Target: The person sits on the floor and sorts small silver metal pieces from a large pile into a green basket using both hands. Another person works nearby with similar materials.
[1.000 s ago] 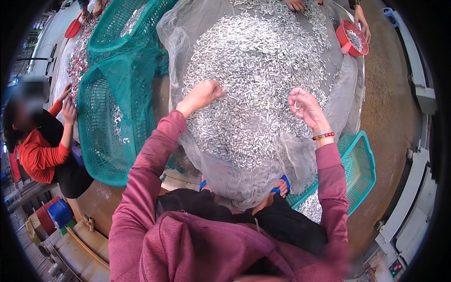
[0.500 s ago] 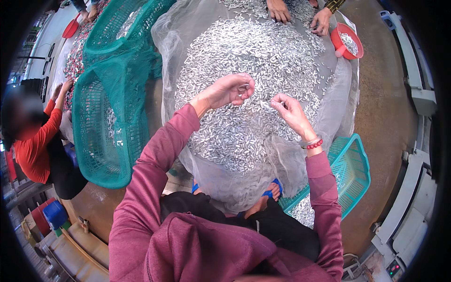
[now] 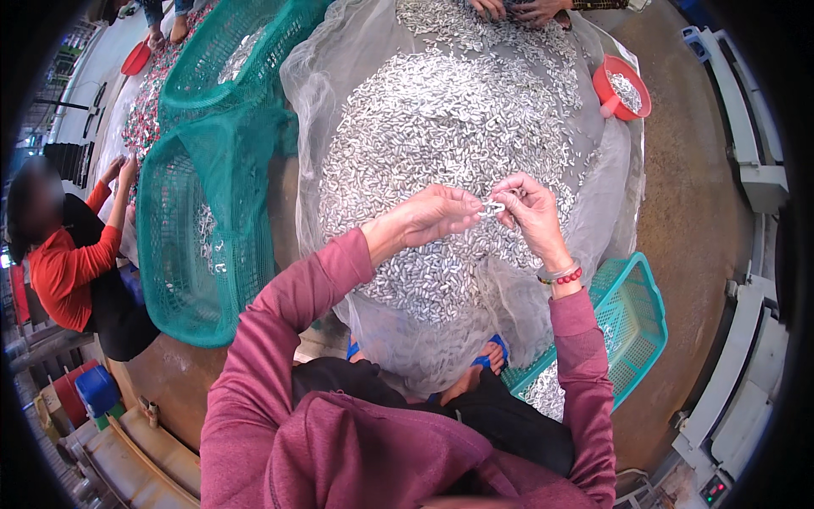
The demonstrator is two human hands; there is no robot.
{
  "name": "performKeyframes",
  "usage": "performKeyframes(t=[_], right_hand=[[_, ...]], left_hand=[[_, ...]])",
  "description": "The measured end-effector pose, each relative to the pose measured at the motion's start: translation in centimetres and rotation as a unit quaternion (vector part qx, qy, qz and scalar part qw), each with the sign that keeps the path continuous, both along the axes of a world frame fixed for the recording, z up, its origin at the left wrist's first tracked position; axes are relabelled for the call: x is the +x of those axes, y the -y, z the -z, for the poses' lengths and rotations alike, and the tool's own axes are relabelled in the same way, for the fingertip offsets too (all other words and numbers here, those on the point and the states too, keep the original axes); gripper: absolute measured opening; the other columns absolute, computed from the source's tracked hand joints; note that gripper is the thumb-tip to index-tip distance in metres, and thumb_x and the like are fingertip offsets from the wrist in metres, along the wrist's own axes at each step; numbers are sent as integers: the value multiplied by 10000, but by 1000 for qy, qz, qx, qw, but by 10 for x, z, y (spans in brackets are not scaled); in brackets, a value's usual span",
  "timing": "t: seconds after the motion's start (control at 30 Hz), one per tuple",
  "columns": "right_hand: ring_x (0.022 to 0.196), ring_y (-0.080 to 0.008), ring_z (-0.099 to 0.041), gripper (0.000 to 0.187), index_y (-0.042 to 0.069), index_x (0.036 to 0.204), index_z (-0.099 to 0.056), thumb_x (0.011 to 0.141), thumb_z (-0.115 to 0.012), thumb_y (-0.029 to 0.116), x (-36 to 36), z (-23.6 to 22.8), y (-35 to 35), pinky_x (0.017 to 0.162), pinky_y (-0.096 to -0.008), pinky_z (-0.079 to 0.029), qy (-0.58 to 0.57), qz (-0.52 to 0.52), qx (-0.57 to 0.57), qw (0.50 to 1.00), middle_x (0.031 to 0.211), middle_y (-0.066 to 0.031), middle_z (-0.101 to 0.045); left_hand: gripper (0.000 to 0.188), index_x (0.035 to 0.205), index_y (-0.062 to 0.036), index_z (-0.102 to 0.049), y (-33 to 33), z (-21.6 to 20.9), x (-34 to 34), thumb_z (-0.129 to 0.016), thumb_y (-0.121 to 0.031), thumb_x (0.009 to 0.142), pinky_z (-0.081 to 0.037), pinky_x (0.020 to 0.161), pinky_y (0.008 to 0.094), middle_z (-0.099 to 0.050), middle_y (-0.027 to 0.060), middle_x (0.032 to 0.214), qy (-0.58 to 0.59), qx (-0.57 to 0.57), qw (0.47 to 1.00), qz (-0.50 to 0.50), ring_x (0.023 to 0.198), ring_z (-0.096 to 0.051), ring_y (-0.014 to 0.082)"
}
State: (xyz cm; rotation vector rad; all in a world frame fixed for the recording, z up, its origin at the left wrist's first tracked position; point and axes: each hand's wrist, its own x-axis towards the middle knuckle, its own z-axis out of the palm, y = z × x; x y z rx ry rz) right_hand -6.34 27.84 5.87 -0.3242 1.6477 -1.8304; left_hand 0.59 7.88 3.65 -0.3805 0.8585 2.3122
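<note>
Both my hands meet over a broad pile of small silvery pieces (image 3: 441, 127), some bent like hooks or links. My left hand (image 3: 432, 216) pinches a small silvery link-shaped piece (image 3: 492, 206) at its fingertips. From the other side, my right hand (image 3: 532, 208) grips the same piece between thumb and fingers. Whether it is one piece or two joined is too small to tell. Under the pile lies a whitish mesh sheet (image 3: 398, 339), draped over the near edge.
To the left stand green baskets (image 3: 157, 280) with green netting. By my right forearm is another green basket (image 3: 636, 356) holding similar pieces. A red scoop (image 3: 640, 97) lies at the far right. Co-workers' hands (image 3: 538, 10) reach in from the far side; another person (image 3: 64, 263) sits left.
My hands have come together; the left moved nearer and to the right, and both now hold one piece. The far co-worker's hands have moved farther back.
</note>
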Motion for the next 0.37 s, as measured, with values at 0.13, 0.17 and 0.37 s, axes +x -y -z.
performKeyframes(t=[0.13, 0.17, 0.37], right_hand=[[577, -74, -565, 64, 1, 932, -657, 869, -647, 3, 2, -10, -1, 457, -193, -408, 18, -13, -74, 997, 807, -58, -663], [572, -72, -561, 60, -1, 926, -664, 869, -645, -2, 3, -15, -2, 456, -192, -405, 16, -43, -66, 997, 806, -58, -664], [553, -76, -548, 123, 7, 957, -677, 849, -646, -43, 15, -29, 3, 441, -196, -392, -26, -60, -1, 998, 777, -59, -638]], left_hand=[[113, 950, 1, -629, -4, -15, 6, -617, -104, 910, -448, 596, 203, -626, 35, 830, -43, -39, 998, -9, 695, -567, 83], [124, 956, 2, -621, -3, -20, 6, -611, -116, 919, -435, 567, 197, -614, 27, 795, -56, -38, 998, 0, 657, -552, 73], [195, 1025, 3, -586, -5, -33, -2, -584, -178, 952, -370, 428, 200, -560, 6, 652, -141, -163, 976, 5, 493, -489, 81]])
